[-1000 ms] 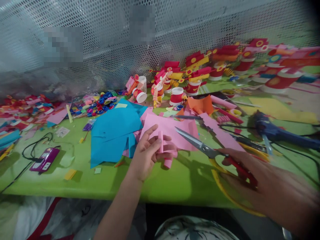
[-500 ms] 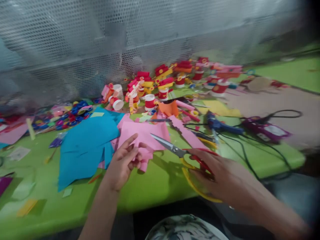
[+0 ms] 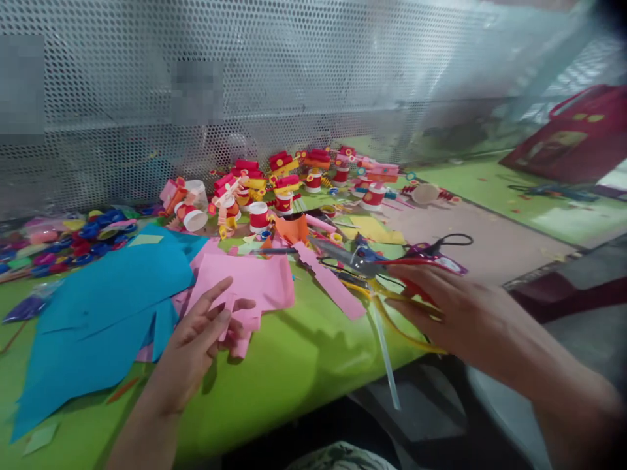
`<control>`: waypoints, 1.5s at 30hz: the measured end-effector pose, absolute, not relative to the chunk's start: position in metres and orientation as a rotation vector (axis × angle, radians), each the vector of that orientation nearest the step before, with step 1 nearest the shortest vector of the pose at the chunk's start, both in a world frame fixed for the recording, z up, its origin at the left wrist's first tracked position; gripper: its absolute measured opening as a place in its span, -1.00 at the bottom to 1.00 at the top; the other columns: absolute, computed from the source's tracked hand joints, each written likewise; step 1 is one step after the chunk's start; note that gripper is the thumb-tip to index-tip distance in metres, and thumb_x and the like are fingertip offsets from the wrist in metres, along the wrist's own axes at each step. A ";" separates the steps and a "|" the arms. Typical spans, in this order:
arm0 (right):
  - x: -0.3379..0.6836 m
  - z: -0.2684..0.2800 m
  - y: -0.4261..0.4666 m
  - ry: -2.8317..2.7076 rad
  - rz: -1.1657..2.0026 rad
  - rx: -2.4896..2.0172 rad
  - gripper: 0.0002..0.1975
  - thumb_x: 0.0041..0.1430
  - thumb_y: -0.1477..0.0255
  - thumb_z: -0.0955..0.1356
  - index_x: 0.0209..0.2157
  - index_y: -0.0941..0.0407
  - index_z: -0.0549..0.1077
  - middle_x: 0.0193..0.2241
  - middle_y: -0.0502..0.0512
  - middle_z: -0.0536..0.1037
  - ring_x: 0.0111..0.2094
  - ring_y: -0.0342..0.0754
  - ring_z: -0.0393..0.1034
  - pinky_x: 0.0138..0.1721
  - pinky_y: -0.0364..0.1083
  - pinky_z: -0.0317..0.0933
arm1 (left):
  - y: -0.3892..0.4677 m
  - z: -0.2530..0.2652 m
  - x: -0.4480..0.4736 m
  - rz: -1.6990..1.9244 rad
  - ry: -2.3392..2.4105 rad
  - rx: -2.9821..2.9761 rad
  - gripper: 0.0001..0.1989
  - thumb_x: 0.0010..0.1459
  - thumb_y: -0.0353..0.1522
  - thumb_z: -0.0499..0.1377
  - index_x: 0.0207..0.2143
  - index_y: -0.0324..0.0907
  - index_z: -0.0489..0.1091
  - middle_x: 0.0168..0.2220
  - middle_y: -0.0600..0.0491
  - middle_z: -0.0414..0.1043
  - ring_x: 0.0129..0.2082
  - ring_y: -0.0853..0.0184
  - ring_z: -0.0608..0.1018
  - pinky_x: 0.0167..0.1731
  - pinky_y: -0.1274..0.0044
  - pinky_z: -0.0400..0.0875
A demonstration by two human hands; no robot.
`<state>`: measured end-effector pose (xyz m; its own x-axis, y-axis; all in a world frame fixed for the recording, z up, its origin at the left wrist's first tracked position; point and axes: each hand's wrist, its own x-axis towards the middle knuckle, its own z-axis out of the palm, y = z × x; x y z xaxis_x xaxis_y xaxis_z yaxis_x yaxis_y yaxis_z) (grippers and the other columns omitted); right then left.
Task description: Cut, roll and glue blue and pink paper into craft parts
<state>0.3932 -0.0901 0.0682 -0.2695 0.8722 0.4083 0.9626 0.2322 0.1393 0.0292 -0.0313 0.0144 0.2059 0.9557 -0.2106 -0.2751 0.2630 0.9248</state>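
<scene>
My right hand grips scissors by their red and yellow handles. The blades point left and away, blurred, above the table beside a long pink paper strip. My left hand is partly closed around a small pink paper piece, its fingers covering some of it. Behind that hand lies a larger pink paper sheet with one curled edge. Large blue paper spreads to the left of it.
A blue glue gun lies behind the scissors, and a translucent glue stick reaches past the table edge. Several red, pink and yellow paper-and-cup models stand at the back. Colourful caps are heaped left, before a perforated metal panel.
The view has turned to the right, bringing a red bag into sight. The scissors have moved away from the pink sheet, toward the glue gun. My left hand keeps its hold.
</scene>
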 end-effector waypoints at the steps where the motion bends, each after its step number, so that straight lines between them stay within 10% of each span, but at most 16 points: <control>1: 0.401 0.073 -0.089 -2.217 -0.593 -1.734 -0.59 0.46 0.21 0.24 0.13 0.13 0.49 -0.07 0.25 0.71 -0.17 0.11 0.66 -0.23 0.00 0.45 | -0.032 0.015 0.029 1.039 0.970 0.901 -0.39 0.25 -0.26 0.35 0.33 -0.04 0.34 -0.07 -0.12 0.61 -0.46 0.36 0.55 -0.49 0.48 0.47; 13: 0.446 0.098 -0.075 -1.920 -0.579 -2.124 -0.43 0.37 -0.05 0.22 0.11 0.04 0.52 -0.10 0.22 0.69 -0.27 0.09 0.56 -0.32 -0.01 0.26 | -0.035 0.016 0.028 1.016 0.950 1.027 -0.40 0.21 -0.32 0.39 0.28 -0.05 0.38 -0.13 -0.05 0.63 -0.54 0.47 0.45 -0.53 0.57 0.35; 29: 0.342 0.034 -0.102 -2.154 0.256 -1.825 -0.75 0.45 0.19 0.25 -0.03 0.01 0.41 -0.37 0.03 0.65 -0.49 -0.06 0.52 -0.48 -0.09 0.29 | -0.028 0.005 0.021 0.991 0.870 1.060 -0.57 0.25 -0.33 0.36 0.14 -0.16 0.44 -0.17 -0.04 0.60 -0.45 0.42 0.54 -0.47 0.54 0.45; 37: 0.321 0.006 -0.073 -2.290 -0.236 -1.948 -0.70 0.39 0.15 0.28 -0.14 0.04 0.54 -0.44 0.02 0.63 -0.55 -0.02 0.51 -0.57 -0.09 0.07 | -0.026 0.007 0.019 1.065 0.903 0.998 -0.49 0.21 -0.32 0.40 0.17 -0.16 0.39 -0.13 -0.05 0.62 -0.41 0.41 0.58 -0.46 0.56 0.47; 45: 0.312 0.011 -0.058 -2.109 -0.390 -1.783 -0.65 0.47 0.23 0.24 -0.09 0.13 0.58 -0.07 0.29 0.66 -0.22 0.15 0.59 -0.37 0.02 0.31 | -0.018 0.003 0.017 1.181 0.872 0.857 -0.44 0.22 -0.27 0.37 0.22 -0.16 0.36 -0.04 -0.10 0.62 -0.31 0.38 0.59 -0.45 0.61 0.50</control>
<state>0.3118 -0.0583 0.0108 -0.1465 0.8889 0.4341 0.9853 0.1700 -0.0157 0.0169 -0.0183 0.0032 0.1584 0.9808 -0.1135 -0.3968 0.1685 0.9023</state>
